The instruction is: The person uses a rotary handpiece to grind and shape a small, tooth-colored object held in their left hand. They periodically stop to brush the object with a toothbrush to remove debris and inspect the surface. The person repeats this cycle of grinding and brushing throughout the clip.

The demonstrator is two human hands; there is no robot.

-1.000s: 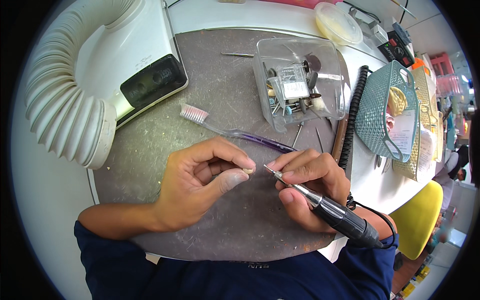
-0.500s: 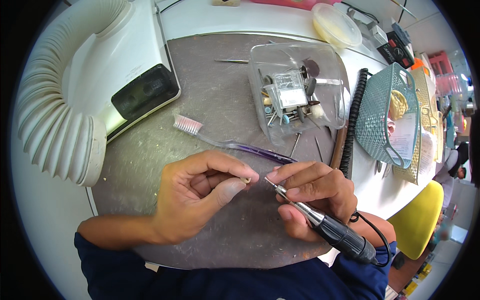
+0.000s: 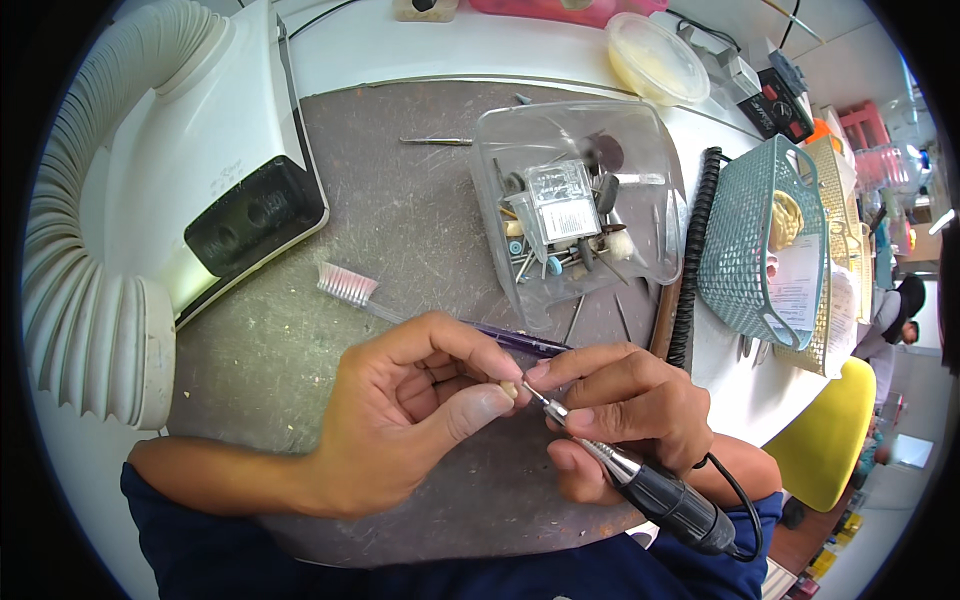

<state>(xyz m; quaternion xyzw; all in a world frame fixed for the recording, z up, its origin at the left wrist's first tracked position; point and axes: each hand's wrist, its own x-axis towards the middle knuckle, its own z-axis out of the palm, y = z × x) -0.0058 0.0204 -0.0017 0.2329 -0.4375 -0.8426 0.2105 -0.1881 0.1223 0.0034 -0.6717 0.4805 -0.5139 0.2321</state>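
Between the thumb and forefinger of my left hand [image 3: 395, 415] is a tiny cream piece [image 3: 510, 389] that looks like a dental crown. Its other sides are hidden by the fingertips. My right hand [image 3: 640, 400] grips a black and silver rotary handpiece [image 3: 672, 502] like a pen. The handpiece's thin bur [image 3: 534, 392] points left and meets the left fingertips beside the cream piece; whether it touches the piece I cannot tell. Behind both hands lies a toothbrush [image 3: 348, 284] with pinkish bristles and a purple handle, partly covered by the fingers.
A clear plastic box [image 3: 495, 255] of burs and polishing wheels stands beyond my hands. At the left is a white suction unit [image 3: 240, 130] with a ribbed hose [image 3: 70, 300]. A coiled cord [image 3: 694, 260] and a teal basket [image 3: 745, 240] are at the right. A person sits far right.
My hands have come together, bringing the bur from a small gap away up to the cream piece. The whole view has shifted slightly, so the bench things sit further left.
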